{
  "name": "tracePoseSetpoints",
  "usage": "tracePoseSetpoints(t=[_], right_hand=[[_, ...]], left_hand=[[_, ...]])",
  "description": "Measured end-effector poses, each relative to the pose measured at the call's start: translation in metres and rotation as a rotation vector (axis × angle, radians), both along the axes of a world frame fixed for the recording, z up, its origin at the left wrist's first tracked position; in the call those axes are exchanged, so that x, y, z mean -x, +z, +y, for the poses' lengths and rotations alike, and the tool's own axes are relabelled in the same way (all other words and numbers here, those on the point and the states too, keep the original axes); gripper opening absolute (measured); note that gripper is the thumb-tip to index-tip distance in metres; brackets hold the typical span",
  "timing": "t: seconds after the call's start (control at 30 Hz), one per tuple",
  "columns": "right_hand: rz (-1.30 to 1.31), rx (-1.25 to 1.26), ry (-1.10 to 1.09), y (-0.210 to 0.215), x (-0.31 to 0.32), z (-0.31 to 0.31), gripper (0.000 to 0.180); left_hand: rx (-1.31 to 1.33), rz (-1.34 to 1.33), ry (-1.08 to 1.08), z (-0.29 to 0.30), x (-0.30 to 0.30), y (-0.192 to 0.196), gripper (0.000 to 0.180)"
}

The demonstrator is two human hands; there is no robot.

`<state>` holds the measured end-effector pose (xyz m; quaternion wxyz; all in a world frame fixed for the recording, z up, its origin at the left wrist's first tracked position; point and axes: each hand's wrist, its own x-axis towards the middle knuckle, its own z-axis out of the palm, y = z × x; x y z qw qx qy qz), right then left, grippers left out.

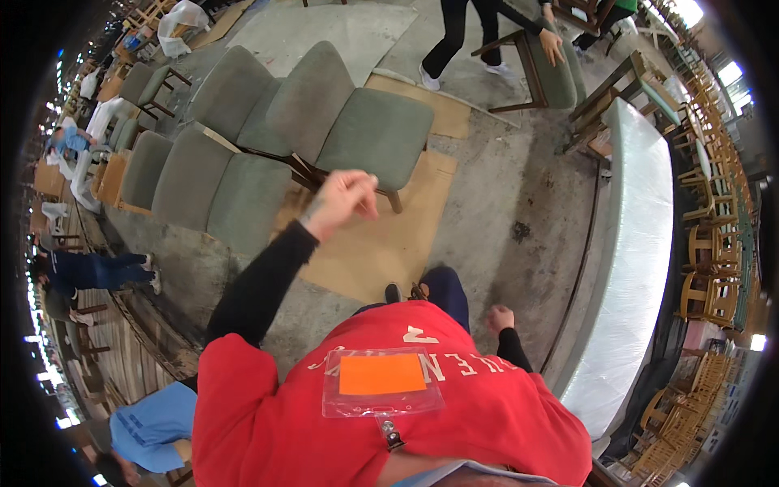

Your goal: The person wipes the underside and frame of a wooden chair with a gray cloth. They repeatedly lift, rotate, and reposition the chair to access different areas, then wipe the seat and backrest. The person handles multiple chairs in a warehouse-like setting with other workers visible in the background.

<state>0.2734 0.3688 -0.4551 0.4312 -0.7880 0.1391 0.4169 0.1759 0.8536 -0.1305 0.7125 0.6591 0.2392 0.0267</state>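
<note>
Grey-green upholstered dining chair (377, 134) is standing on a cardboard sheet (377, 260), left hand (345, 201) loosely curled by its seat, right hand (501, 319) hanging low. Honestly can't tell if either grip's closed.

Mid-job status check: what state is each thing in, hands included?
Left hand: raised, fingers curled; grip unclear
Right hand: lowered at the side; grip unclear
Chair nearest the left hand: upright
Cardboard: lying flat
Far chair: tipped, a co-worker's hand on it
Long slab: covered in shiny wrap
Badge holder: hanging, orange card inside
</note>
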Motion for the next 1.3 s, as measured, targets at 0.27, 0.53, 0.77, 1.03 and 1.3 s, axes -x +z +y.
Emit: tracePoseSetpoints(t=[0.27,0.53,0.77,1.03,1.3], right_hand=[[0.166,-0.184,-0.313,-0.041,-0.196,0.224,0.043],[0.287,-0.328,-0.206,-0.151,-0.342,0.478,0.061],[0.553,-0.559,-0.372,-0.240,-0.320,0.591,0.069],[0.553,-0.865,-0.459,-0.160,-0.306,0.669,0.063],[0.110,-0.637,-0.698,0.118,-0.273,0.451,0.057]], left_hand=[[-1.210,0.395,0.284,0.327,-0.099,-0.106,0.039],[-1.314,0.961,0.165,0.477,-0.158,-0.189,0.110],[-1.161,0.787,0.396,0.502,-0.150,-0.230,0.073],[-1.084,0.656,0.489,0.592,-0.122,-0.196,0.086],[-0.494,0.285,0.214,0.542,-0.166,-0.156,0.064]])
